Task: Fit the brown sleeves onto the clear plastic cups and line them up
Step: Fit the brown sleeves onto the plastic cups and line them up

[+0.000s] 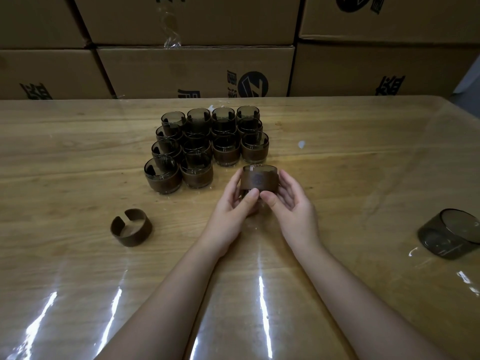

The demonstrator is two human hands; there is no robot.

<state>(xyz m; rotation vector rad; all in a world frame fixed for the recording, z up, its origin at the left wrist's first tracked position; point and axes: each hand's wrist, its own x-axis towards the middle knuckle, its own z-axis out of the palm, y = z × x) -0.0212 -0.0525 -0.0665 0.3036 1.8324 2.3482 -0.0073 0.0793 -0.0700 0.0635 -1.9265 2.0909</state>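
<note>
A sleeved cup (259, 179) is being held just above the table (78, 157), near the front of the finished group (207, 141), with the left hand (237, 201) and right hand (288, 198) both curling round it, thumbs pinching its lower edge. Pressing evenly should be seating the sleeve squarely; a spare sleeve (131, 227) and bare cup (449, 233) are waiting.

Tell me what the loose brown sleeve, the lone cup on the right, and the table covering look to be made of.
Loose brown sleeve: probably wood or leather-like, matte, holding a stiff split ring.
Lone cup: smoky see-through plastic or glass, glossy, the table visible through it.
Table covering: clear plastic film, with glare streaks over wood grain.
</note>
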